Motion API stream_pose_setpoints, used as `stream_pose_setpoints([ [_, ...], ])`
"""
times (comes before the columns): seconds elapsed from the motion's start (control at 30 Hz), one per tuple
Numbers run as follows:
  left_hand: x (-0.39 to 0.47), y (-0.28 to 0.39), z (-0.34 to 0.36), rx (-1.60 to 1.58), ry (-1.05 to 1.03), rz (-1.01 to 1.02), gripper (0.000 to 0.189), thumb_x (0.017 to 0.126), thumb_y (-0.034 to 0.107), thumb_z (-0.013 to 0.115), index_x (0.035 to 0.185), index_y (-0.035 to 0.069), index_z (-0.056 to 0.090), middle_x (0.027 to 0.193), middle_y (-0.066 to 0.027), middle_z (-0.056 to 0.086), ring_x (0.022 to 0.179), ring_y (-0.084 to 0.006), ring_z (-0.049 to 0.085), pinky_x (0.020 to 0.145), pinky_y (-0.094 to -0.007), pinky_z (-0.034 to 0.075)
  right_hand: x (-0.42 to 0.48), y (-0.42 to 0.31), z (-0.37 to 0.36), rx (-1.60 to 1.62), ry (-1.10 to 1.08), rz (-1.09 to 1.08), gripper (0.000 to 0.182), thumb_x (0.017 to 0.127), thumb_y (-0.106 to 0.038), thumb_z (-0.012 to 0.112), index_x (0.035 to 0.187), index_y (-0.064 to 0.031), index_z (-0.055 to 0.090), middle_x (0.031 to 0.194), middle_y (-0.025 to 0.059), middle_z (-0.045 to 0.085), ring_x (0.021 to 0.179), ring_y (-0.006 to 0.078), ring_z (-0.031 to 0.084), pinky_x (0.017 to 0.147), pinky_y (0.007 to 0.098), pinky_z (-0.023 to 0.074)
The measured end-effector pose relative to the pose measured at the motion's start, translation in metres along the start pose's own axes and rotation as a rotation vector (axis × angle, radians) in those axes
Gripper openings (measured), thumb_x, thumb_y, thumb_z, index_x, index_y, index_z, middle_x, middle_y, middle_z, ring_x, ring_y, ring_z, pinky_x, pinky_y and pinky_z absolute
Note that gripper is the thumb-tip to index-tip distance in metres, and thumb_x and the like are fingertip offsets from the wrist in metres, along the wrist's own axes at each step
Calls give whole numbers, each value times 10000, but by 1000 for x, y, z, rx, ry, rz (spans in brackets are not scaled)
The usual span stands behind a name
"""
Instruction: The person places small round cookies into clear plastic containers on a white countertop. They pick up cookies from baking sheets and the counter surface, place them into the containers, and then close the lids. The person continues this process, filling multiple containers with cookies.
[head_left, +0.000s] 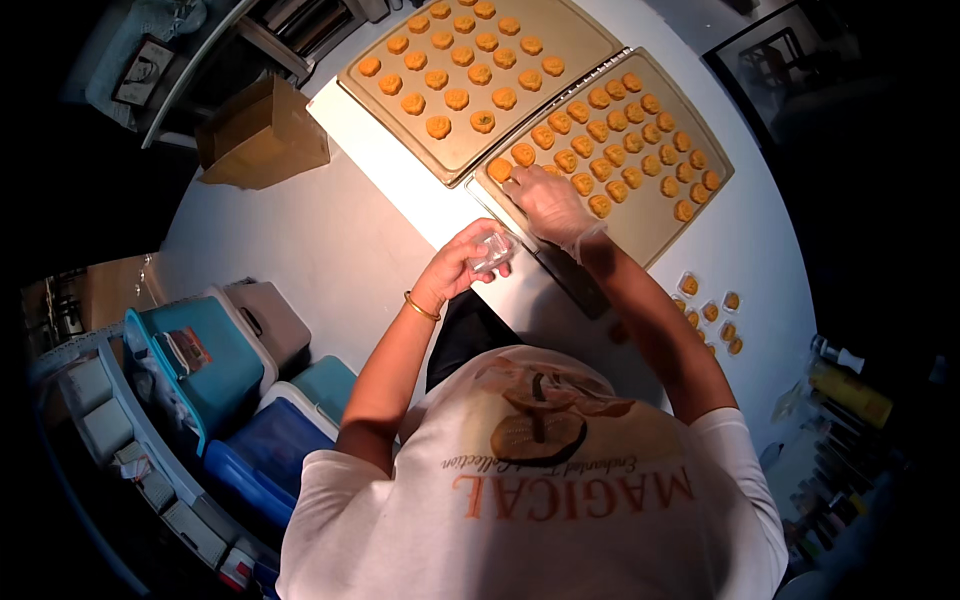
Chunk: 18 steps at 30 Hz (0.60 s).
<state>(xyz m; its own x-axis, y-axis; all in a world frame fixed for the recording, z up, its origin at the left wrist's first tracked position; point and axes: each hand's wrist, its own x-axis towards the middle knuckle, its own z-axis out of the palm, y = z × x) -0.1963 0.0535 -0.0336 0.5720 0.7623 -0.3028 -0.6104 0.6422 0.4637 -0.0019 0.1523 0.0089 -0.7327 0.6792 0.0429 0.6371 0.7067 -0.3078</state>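
Note:
My left hand (450, 271), bare with a gold bangle at its wrist, holds a small clear plastic container (491, 253) just off the near corner of a baking tray. Over that corner reaches my right hand (553, 202) in a clear disposable glove. Its fingertips are at the edge of a round golden pastry (499, 169); whether they grip it is hidden. Rows of similar moulded pastries (582, 145) lie on this near baking tray (651, 238). A second baking tray (517, 124) with more pastries adjoins it on the far left.
Several pastries in clear packs (709, 311) lie on the white table (765, 247) to the right, beneath my right forearm. An open cardboard box (262, 135) stands at the far left. Lidded plastic bins (202, 367) are at lower left. A bottle (851, 394) is at the right edge.

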Motion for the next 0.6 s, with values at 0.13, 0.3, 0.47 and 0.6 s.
stream_pose_setpoints([
  [0.13, 2, 4, -3, 31, 20, -4, 424, 814, 179, 628, 1199, 67, 491, 1068, -146, 579, 808, -270, 658, 553, -248, 533, -4, 3, 3, 29, -6, 9, 260, 738, -23, 579, 993, -49, 623, 975, 117, 584, 929, 295, 595, 759, 394, 516],
  [0.3, 6, 7, 0, 198, 78, -35, 401, 821, 167, 627, 1192, 75, 506, 1011, -123, 616, 786, -223, 664, 551, -230, 521, -29, -13, -4, 461, 268, 189, 292, 745, -27, 622, 1038, -20, 620, 955, 107, 595, 862, 235, 596, 705, 335, 507],
  [0.47, 12, 9, 19, 439, 67, -121, 407, 814, 170, 640, 1194, 93, 516, 991, -92, 647, 772, -171, 668, 541, -197, 459, -64, -35, -8, 922, 238, 275, 407, 716, 2, 717, 1109, -33, 618, 941, 61, 589, 726, 121, 531, 654, 250, 465],
  [0.6, 14, 4, 29, 421, -22, -176, 491, 803, 172, 647, 1259, 75, 494, 1040, -89, 643, 796, -164, 668, 552, -205, 436, -78, -47, -21, 1055, 247, 157, 386, 693, 32, 723, 1054, -51, 614, 954, 44, 599, 730, 104, 529, 646, 240, 456],
])
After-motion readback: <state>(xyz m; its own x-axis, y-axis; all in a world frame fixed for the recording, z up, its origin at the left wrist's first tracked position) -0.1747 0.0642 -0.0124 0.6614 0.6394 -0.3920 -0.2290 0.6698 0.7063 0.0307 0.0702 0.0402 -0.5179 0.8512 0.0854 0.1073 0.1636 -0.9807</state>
